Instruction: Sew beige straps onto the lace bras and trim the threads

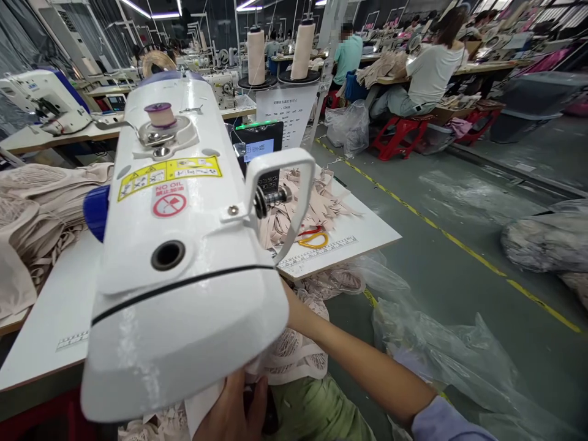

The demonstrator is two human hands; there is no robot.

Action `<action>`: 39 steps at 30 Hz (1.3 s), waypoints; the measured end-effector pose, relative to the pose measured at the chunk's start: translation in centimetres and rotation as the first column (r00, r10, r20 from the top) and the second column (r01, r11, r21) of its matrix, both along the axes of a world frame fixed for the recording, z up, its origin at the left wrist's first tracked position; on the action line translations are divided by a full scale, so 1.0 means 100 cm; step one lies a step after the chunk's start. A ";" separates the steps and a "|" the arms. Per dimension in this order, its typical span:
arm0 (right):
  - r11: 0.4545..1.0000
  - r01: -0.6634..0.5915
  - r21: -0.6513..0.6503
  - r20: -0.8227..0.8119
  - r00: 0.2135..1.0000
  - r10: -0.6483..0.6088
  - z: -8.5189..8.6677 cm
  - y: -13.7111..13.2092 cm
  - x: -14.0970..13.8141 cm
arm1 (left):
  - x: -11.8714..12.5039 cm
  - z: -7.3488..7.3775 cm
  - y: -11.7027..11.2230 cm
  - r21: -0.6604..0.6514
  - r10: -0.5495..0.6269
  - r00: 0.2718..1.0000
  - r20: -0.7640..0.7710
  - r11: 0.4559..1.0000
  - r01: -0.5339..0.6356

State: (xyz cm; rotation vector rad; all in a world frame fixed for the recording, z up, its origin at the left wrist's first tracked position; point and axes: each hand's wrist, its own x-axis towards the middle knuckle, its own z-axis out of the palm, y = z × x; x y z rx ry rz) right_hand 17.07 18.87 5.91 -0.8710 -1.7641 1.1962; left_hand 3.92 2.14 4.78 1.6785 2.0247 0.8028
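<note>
The white sewing machine head (184, 318) fills the middle and hides the needle area. Below its front edge, my left hand (234, 407) has its fingers curled at a beige fabric piece (202, 401); the fingertips are partly covered by the machine. Beside that hand, a beige lace garment piece (294, 355) hangs over my lap. My right forearm (362, 361) reaches in from the lower right, and its hand disappears behind the machine head, so its fingers and whatever they touch are hidden. A thread bobbin (160, 114) sits on the machine's top.
Beige straps (303, 202) and scissors with yellow and red handles (315, 239) lie on the white table (367, 229). Stacked beige pieces (50, 214) are at left. Two thread cones (303, 52) stand behind. Plastic sheeting (450, 349) covers floor at right. Co-workers sit farther back.
</note>
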 end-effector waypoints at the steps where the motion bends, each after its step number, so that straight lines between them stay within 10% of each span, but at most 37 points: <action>1: 1.000 0.002 0.003 -0.038 0.999 -0.002 -0.002 0.000 -0.001 | -0.002 0.001 0.001 0.001 -0.007 1.000 0.001 1.000 0.007; 10: 0.970 0.223 -0.101 -0.302 0.922 -0.243 -0.028 -0.011 0.006 | -0.007 0.002 0.000 -0.001 -0.040 0.967 -0.251 0.999 0.041; 29: 0.981 0.125 -0.146 -0.235 0.959 -0.157 -0.026 -0.036 0.024 | -0.001 0.017 0.006 0.077 -0.172 0.888 -0.426 0.971 0.225; 39: 0.984 0.073 -0.163 -0.288 0.950 -0.118 -0.026 -0.050 0.028 | 0.008 0.015 0.002 0.035 -0.104 0.906 -0.411 0.991 0.129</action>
